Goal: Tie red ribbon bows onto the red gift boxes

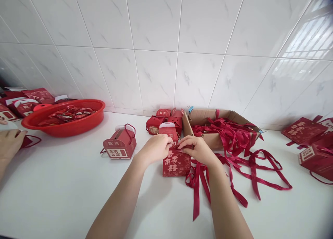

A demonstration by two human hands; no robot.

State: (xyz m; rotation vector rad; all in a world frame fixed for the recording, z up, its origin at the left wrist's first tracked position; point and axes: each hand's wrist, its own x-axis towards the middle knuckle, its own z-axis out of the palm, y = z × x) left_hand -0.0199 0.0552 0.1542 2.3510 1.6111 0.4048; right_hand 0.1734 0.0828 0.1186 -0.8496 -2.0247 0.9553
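Both working the top of the red gift box [176, 164] at table centre: left hand [155, 149] and right hand [199, 149] pinching its upper flaps together. Worth keeping fingertips level, pressing evenly, holding loose ribbons [234, 162] clear.

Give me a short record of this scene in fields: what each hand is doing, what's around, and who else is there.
left hand: grips the top of the red paper gift box with gold characters
right hand: pinches the same box top
right of box: loose red satin ribbons spilling from brown cardboard carton
left: red round plastic basin
far left: another person's hand
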